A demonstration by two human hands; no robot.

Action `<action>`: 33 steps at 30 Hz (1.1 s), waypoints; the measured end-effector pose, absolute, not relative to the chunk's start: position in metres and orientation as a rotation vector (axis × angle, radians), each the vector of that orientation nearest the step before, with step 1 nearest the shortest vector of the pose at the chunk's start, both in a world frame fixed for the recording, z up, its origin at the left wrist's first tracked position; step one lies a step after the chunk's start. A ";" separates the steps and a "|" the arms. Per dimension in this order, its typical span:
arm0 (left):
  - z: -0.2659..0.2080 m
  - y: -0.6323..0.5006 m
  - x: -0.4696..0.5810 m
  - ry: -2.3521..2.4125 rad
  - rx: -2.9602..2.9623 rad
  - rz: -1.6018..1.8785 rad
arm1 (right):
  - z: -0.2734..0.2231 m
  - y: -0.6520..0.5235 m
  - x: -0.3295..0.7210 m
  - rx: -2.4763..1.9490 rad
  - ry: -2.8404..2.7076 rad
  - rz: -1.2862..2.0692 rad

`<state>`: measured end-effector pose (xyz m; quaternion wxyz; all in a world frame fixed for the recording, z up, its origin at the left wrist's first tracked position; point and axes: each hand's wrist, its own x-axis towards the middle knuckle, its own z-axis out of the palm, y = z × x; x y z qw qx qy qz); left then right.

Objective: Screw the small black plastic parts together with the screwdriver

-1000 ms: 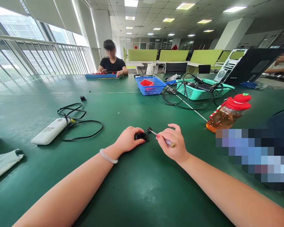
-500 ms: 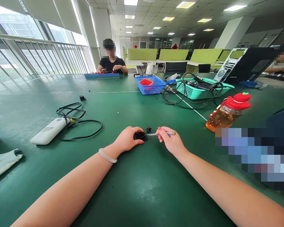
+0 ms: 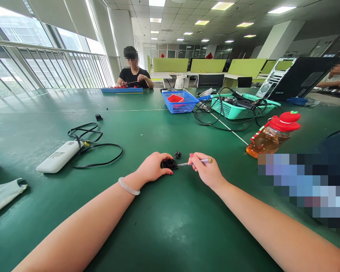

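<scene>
My left hand (image 3: 155, 166) grips a small black plastic part (image 3: 169, 164) from its left side, thumb in front and fingers behind, on the green table. A round recess or ring shows on top of the part. In my right hand (image 3: 205, 170) is a slim screwdriver (image 3: 206, 161) with a shiny, partly clear handle, held in a pinch. Its thin metal shaft points left, the tip at or just beside the part's right edge; whether they touch I cannot tell. Just behind the part lies a small black piece (image 3: 178, 154), touched by neither hand.
A white power bank (image 3: 59, 156) with a black strap lies left. Behind stand a blue basket (image 3: 181, 107) and a teal basket (image 3: 229, 111) with black cables. A red-lidded bottle (image 3: 272, 139) stands right. A person (image 3: 134, 75) sits across the table (image 3: 170, 226).
The screwdriver and my right hand have shifted slightly right, so its tip has drawn back from over the black part to its edge. My left hand has barely moved.
</scene>
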<state>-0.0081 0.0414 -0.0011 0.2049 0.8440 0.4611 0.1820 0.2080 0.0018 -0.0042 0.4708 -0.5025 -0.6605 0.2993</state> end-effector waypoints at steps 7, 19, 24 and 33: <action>-0.004 0.043 -0.009 1.279 2.375 0.487 | 0.002 -0.005 0.205 -1.190 -1.814 0.549; -0.003 0.039 -0.009 1.146 2.410 0.510 | -0.002 -0.012 0.200 -0.758 -2.076 0.311; -0.005 0.040 -0.009 1.162 2.442 0.523 | 0.003 -0.011 0.203 -0.938 -1.944 0.265; -0.003 0.040 -0.010 1.146 2.423 0.684 | -0.001 -0.004 0.204 -1.012 -1.995 0.412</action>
